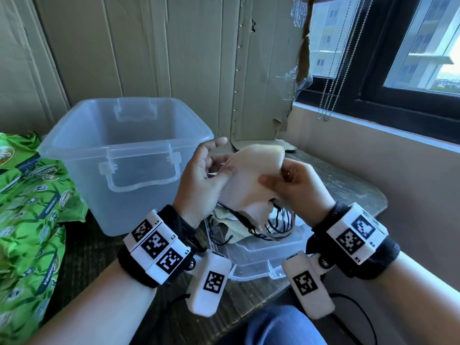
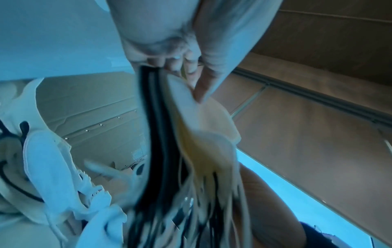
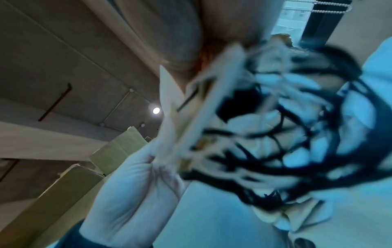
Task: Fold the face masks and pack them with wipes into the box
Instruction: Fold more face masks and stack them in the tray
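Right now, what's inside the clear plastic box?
Nothing visible: the clear box looks empty through its walls. The masks are in both hands, and the green wipes packs lie outside. Its far corners are hazy.

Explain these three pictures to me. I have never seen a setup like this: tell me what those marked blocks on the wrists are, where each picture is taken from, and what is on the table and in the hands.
No machine here: a person works with bare hands. The black-and-white patterned blocks strapped to the wrists carry small cameras. The wide picture comes from a head camera; the two blurred ones look along each hand from the wrists. The left hand and right hand together hold a cream fabric face mask; its dark ear loops hang down. On the dark table stand an empty clear plastic box, green wipe packs, and a clear flat lid bearing more masks.
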`<state>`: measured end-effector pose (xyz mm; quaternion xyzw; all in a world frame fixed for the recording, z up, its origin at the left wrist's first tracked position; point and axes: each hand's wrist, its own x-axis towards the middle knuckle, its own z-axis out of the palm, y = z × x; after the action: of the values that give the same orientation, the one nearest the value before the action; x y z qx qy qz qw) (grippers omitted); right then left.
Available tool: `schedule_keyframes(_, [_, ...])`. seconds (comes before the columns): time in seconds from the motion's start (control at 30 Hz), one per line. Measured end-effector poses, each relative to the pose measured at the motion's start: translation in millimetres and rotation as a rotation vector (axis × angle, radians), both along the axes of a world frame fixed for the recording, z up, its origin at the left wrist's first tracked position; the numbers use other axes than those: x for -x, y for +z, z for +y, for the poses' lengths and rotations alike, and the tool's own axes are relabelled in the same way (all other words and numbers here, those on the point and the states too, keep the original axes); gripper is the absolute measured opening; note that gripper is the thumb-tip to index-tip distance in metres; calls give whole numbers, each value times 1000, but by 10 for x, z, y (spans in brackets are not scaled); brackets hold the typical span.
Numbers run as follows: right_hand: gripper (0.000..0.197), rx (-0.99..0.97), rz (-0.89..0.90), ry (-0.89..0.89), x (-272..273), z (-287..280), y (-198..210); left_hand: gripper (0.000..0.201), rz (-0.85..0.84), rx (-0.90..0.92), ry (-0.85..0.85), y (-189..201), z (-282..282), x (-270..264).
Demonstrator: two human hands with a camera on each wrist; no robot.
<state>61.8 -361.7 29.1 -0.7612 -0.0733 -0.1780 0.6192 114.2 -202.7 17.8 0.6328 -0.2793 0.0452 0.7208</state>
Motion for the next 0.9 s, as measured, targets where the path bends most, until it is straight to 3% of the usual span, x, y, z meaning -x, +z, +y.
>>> schedule_keyframes(0.1, [26,-116,-92,-63,-30,24,-42,54,131,86,-20,-4,-67,66])
schedule_keyframes(0.2, [36,-72,-59,3,-18,82,-115,56,240,173,-73,11,-125,138])
schedule_keyframes(0.3, [52,-74,15,132,21,72,-134,52,198,182,-4,-14,-118,105])
schedule_keyframes(0.43, [62,-2,23,67,30,-16,-48,69,97,129,21,32,-9,43])
schedule_keyframes(0.57, [53,-142,29,-13,-19,-156,36,64,-66,32,-8,101,117,-34])
schedule_keyframes(0.7, [50,-82,80,3,-70,-241,27,51,-205,-157,-68,171,214,-26])
schedule_keyframes(0.8, [44,29,204,58,-122,-315,-42,47,-147,-283,-91,181,236,-22])
schedule_keyframes(0.9, [35,140,265,44,-186,-410,-60,42,-42,-292,-59,172,255,-44])
